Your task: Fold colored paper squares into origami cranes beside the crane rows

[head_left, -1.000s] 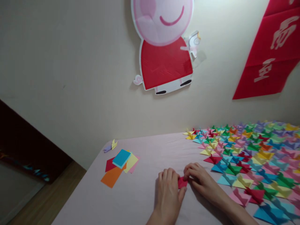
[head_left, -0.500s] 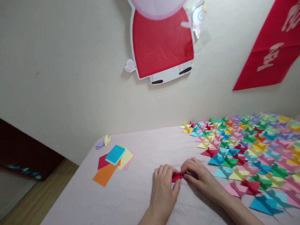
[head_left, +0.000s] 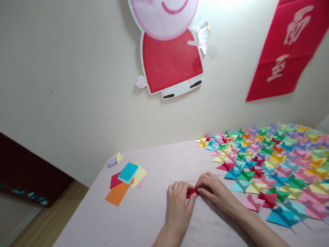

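From here I see a left hand [head_left: 179, 202] and a right hand [head_left: 212, 186], both bare, with slim fingers [head_left: 177, 187] and softly rounded knuckles. The backs of the hands look smooth to me. Each wrist narrows into a slender forearm [head_left: 253, 224], uncovered as far as my view reaches, the right showing at greater length. The nails are too small for me to tell.

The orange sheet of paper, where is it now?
In the head view, the orange sheet lies on the pale surface, left of the left hand, with its far end by the blue sheet.
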Demonstrator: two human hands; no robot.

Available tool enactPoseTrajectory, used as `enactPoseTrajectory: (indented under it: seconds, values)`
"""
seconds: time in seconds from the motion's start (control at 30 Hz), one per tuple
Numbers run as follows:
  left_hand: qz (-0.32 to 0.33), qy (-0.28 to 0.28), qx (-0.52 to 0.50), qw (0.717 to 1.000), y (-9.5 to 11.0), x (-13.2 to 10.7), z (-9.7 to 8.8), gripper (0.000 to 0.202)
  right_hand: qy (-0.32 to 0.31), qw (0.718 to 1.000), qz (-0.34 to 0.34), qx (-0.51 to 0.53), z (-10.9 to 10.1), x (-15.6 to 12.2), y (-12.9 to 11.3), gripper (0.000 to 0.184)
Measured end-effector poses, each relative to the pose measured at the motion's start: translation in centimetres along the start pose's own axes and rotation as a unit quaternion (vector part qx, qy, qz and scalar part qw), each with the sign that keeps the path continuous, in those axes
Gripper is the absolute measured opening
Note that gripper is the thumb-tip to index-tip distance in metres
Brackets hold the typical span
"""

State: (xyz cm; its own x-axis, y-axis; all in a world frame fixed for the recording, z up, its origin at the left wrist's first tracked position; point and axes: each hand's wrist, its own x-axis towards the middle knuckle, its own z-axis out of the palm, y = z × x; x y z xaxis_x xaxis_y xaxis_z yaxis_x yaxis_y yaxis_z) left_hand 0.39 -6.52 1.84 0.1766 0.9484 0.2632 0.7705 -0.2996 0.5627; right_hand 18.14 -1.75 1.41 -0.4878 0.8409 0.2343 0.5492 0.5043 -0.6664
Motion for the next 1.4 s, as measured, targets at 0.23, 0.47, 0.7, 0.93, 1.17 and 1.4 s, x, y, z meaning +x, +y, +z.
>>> enactPoseTrajectory:
  seconds: [0.23,0.47,0.7,0.93,1.17,1.4]
  values:
    - [-0.012,-0.028,0.018,0.999,-0.2,1.9,-0.7,0.010,0.013,0.999,0.011,-0.031,0.3,1.1,-0.3,0.019]
    - [-0.039,0.026,-0.015,0.999,-1.2,4.0,-0.5,0.012,0.076,0.997,0.012,0.024,0.9,2.3,0.3,0.015]
    - [-0.024,0.012,-0.065,0.997,-1.9,3.8,0.2,0.010,0.070,0.993,0.003,0.097,1.1,2.5,0.9,0.018]
    - [-0.057,0.004,-0.122,0.991,-2.2,3.9,0.1,0.012,0.082,0.988,0.024,0.128,1.1,2.3,0.9,0.017]
    - [-0.043,0.006,-0.155,0.987,-2.4,3.8,0.2,0.013,0.082,0.984,0.022,0.154,1.1,2.3,0.8,0.020]
    - [-0.054,0.024,-0.200,0.978,-2.9,3.7,0.4,0.014,0.104,0.977,0.053,0.180,1.1,2.3,0.9,0.018]
